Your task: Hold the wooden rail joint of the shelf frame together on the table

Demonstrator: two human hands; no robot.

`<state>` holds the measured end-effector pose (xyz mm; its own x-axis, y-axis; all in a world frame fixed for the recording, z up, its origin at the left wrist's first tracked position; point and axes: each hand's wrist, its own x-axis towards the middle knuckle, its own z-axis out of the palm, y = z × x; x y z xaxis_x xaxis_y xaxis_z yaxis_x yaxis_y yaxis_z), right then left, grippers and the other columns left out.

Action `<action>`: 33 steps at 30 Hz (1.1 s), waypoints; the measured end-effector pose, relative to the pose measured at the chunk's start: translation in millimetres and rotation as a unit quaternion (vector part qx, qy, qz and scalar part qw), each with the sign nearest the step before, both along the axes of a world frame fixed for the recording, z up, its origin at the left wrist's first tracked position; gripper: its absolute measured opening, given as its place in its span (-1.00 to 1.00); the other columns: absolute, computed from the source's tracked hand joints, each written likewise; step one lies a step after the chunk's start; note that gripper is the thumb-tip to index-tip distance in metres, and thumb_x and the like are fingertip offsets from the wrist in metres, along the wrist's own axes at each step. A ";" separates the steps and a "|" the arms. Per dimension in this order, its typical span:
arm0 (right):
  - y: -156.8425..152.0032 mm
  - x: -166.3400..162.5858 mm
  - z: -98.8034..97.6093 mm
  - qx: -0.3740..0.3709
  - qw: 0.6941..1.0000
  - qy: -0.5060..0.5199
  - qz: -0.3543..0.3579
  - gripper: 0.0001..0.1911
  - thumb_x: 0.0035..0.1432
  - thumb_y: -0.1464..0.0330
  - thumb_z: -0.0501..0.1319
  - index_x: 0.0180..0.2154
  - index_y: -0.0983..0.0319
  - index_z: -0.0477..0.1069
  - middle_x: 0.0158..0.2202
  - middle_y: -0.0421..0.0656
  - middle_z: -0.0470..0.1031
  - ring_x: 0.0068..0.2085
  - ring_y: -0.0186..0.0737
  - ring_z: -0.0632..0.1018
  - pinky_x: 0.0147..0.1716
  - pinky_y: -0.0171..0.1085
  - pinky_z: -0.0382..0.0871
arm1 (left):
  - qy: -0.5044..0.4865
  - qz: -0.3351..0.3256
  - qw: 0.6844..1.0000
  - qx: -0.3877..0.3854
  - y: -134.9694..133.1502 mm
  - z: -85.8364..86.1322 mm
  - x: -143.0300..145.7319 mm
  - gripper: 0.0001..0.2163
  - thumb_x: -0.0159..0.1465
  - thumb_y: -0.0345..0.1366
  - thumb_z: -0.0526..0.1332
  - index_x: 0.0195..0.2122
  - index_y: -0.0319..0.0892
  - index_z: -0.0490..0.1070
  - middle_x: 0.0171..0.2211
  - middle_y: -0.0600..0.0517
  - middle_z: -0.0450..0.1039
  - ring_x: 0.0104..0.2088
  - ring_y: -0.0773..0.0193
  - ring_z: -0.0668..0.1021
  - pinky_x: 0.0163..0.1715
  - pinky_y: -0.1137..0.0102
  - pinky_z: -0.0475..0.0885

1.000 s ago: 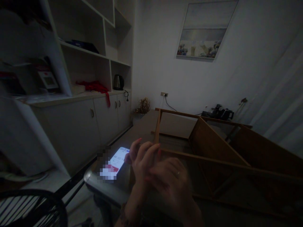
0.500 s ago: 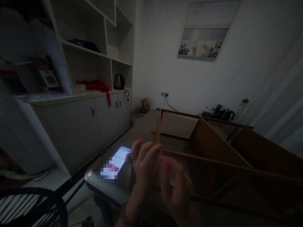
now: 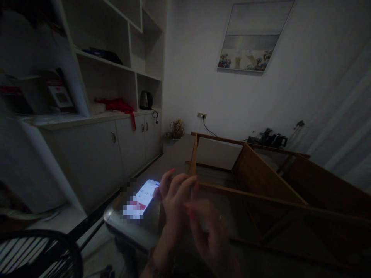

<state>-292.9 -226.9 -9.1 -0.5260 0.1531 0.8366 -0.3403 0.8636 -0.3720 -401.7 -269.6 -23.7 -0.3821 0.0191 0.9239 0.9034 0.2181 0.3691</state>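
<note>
My left hand (image 3: 174, 193) is raised over the near edge of a glass-topped table (image 3: 121, 227), its fingers with red nails curled together; whether they pinch something small is hidden in the dim light. My right hand (image 3: 208, 235), wearing a ring, hovers just in front of and below it, smeared by motion. A lit phone (image 3: 143, 197) lies on the table just left of my left hand, and neither hand touches it.
A bare wooden furniture frame (image 3: 261, 181) lies on its side on the floor ahead. White cabinets and shelves (image 3: 95, 146) line the left wall, holding a kettle (image 3: 145, 100) and a red cloth (image 3: 116, 105). A black wire chair (image 3: 37, 255) stands at the lower left.
My right hand has shifted about in front of my left, lifting its fingers and then dropping back lower. The left hand and the phone have stayed where they were.
</note>
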 end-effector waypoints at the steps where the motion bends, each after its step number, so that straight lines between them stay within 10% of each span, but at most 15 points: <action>1: -0.5 0.6 1.8 0.005 1.000 -0.018 0.012 -0.80 0.40 0.45 0.08 -0.02 0.17 0.40 -0.20 -0.15 0.55 -0.19 -0.30 0.59 -0.22 -0.34 0.51 | -0.002 -0.001 1.000 -0.003 -0.3 0.6 0.2 -0.90 0.32 -0.32 0.27 -0.17 0.00 0.54 -0.24 0.08 0.55 0.08 0.10 0.39 0.01 0.23 0.23; 14: 9.7 9.5 33.5 -0.064 0.976 -0.182 0.097 -0.82 0.36 0.46 0.20 -0.07 0.09 0.46 -0.16 -0.24 0.49 -0.09 -0.34 0.52 -0.06 -0.35 0.43 | 0.004 -0.009 1.000 0.007 1.1 -1.5 -1.3 -0.89 0.36 -0.28 0.22 -0.16 0.02 0.54 -0.25 0.06 0.54 0.08 0.09 0.39 0.00 0.19 0.26; 24: -0.2 -5.9 38.9 0.109 0.993 -0.043 -0.032 -0.82 0.39 0.37 0.15 -0.33 0.18 0.38 -0.39 -0.21 0.44 -0.30 -0.24 0.49 -0.22 -0.24 0.50 | 0.022 -0.006 1.000 0.012 4.1 -1.8 -4.4 -0.84 0.41 -0.23 0.14 -0.18 0.00 0.53 -0.25 0.06 0.56 -0.03 0.15 0.48 0.08 0.17 0.30; 33: 4.3 -4.2 22.4 0.089 0.993 0.014 -0.074 -0.72 0.39 0.46 0.04 0.10 0.20 0.27 -0.12 -0.10 0.58 -0.17 -0.21 0.60 -0.20 -0.25 0.53 | -0.010 -0.012 1.000 -0.015 -0.9 -2.8 0.3 -0.86 0.35 -0.33 0.22 -0.12 -0.01 0.52 -0.21 0.05 0.54 0.15 0.07 0.35 0.04 0.22 0.23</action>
<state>-297.1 -222.7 13.3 -0.4857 0.0744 0.8710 -0.2130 0.9563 -0.2005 -401.4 -270.4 -26.4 -0.3990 0.0560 0.9153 0.9015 0.2066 0.3803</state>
